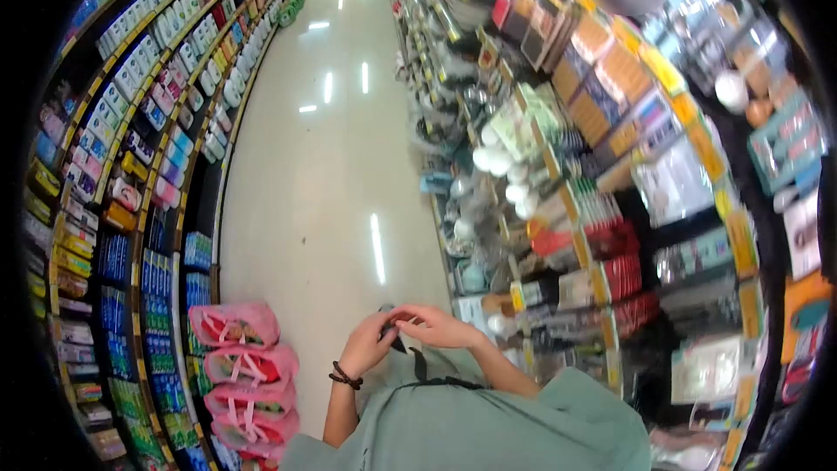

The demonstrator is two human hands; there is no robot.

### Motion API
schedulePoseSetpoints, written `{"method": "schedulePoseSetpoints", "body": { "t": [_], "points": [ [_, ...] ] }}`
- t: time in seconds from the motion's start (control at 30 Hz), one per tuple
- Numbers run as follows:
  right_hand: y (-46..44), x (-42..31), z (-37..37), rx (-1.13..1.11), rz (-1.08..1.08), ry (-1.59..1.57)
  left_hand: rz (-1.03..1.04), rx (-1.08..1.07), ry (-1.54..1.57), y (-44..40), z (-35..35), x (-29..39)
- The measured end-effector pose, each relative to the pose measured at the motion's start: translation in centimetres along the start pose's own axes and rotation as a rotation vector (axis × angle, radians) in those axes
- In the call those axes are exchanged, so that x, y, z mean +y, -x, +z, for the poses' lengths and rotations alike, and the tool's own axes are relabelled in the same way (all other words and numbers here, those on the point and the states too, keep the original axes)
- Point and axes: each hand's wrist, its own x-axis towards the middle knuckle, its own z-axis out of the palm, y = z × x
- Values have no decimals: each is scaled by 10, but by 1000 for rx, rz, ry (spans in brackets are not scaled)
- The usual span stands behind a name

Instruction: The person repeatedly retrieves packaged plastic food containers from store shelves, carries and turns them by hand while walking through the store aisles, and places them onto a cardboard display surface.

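In front of my green shirt (pixel 488 427), my two hands meet at waist height. My left hand (pixel 369 342), with a dark beaded bracelet (pixel 345 376) at its wrist, is curled closed around a small dark object (pixel 387 330). Most of that object is hidden by the fingers, so its kind cannot be made out. From the other side comes my right hand (pixel 436 328), its fingers loosely stretched and the tips close to the left fingers and the dark object. Whether the right fingertips touch it is unclear. A dark strap or cord (pixel 419 365) hangs just below the hands.
A shop aisle with a shiny tiled floor (pixel 323 174) runs ahead. Shelves of bottles and boxed goods (pixel 157 288) line the left side. Pink bags (pixel 253 365) stack at the lower left, jutting into the aisle. Kitchenware shelves (pixel 602 270) stand close on the right.
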Motion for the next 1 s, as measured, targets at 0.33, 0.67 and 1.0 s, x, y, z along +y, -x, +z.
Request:
{"method": "schedulePoseSetpoints", "body": {
  "t": [0.33, 0.67, 1.0],
  "points": [
    [-172, -32, -133, 206, -33, -389, 126, 231, 119, -225, -112, 6],
    [-374, -5, -300, 310, 77, -546, 99, 146, -13, -434, -167, -34],
    [-574, -78, -469, 416, 7, -863, 103, 203, -44, -669, -286, -34]
  ]
}}
